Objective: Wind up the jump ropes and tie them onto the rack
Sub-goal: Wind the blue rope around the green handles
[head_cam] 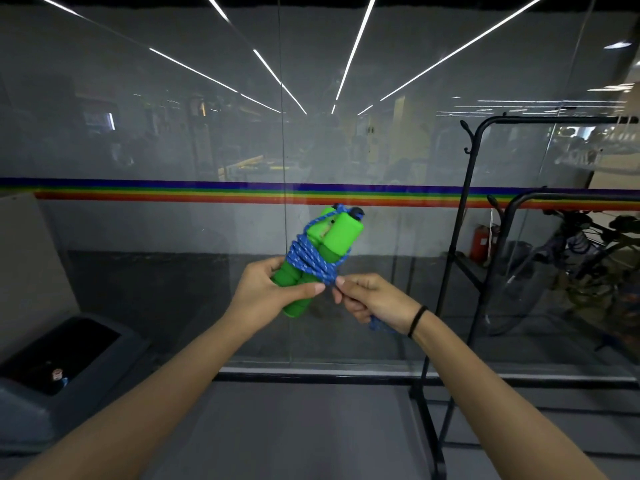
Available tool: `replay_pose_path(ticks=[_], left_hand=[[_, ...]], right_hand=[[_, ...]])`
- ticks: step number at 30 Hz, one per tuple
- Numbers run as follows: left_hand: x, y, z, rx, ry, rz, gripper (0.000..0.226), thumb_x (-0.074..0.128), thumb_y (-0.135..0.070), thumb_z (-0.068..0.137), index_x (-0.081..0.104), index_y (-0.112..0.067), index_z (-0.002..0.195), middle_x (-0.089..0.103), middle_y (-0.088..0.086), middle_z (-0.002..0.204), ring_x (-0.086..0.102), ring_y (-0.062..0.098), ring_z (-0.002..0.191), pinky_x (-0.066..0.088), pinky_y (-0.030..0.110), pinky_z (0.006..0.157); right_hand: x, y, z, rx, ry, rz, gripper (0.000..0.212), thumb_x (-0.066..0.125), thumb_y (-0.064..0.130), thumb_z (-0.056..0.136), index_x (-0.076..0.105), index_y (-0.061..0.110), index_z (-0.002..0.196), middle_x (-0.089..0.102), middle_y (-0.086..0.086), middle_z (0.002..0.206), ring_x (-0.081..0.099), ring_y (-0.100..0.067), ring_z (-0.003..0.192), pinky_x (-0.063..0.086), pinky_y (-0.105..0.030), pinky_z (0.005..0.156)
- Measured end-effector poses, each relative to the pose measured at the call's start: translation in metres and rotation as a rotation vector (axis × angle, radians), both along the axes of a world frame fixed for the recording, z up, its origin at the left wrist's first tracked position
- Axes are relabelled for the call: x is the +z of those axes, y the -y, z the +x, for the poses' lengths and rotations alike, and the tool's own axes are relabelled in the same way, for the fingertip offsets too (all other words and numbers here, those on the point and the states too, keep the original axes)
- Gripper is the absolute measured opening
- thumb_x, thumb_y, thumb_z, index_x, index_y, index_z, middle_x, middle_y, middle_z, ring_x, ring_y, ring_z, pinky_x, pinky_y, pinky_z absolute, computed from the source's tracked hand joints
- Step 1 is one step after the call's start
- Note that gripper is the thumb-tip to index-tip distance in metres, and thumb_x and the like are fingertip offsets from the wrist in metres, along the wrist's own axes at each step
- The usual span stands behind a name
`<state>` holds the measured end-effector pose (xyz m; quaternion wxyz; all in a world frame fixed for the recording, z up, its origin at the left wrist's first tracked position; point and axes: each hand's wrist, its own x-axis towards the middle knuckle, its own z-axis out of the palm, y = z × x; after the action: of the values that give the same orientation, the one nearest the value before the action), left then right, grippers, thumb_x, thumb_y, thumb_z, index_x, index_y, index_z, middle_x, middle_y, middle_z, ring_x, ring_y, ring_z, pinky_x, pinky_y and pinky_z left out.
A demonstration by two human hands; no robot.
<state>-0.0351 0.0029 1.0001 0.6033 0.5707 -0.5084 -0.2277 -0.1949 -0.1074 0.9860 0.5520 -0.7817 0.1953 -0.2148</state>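
Observation:
A jump rope with two green handles is held up in front of me, the handles side by side and tilted to the upper right. Blue cord is wound several times around their middle. My left hand grips the lower ends of the handles. My right hand pinches the cord just right of the winding, and a short length of cord hangs below its palm. The black metal rack stands to the right, apart from both hands, with nothing on its top bar.
A glass wall with a rainbow stripe runs straight ahead. A grey bin with an open dark top sits low at the left. Behind the glass at the right are a bicycle and a red extinguisher.

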Motion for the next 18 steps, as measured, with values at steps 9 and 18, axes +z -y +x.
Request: replay_pose_path(ticks=[9,18], left_hand=[[-0.006,0.004,0.02,0.38,0.612,0.277,0.035,0.084,-0.04,0.056,0.063,-0.018,0.075,0.063,-0.002,0.066,0.063,0.018,0.069,0.043,0.026,0.057],[0.002,-0.002,0.008,0.104,1.408,0.337,0.026,0.062,-0.038,0.081,0.057,-0.029,0.104,0.068,0.0,0.104,0.062,0.025,0.101,0.036,0.027,0.07]], right_hand=[[0.01,-0.011,0.003,-0.071,-0.395,-0.734,0.027,0.046,0.035,0.094,0.062,0.027,0.073,0.053,0.006,0.063,0.049,-0.007,0.06,0.038,-0.025,0.067],[0.047,-0.023,0.013,0.045,-0.557,-0.918,0.03,0.06,0.047,0.082,0.071,0.02,0.077,0.067,0.001,0.079,0.055,-0.011,0.072,0.042,-0.032,0.066]])
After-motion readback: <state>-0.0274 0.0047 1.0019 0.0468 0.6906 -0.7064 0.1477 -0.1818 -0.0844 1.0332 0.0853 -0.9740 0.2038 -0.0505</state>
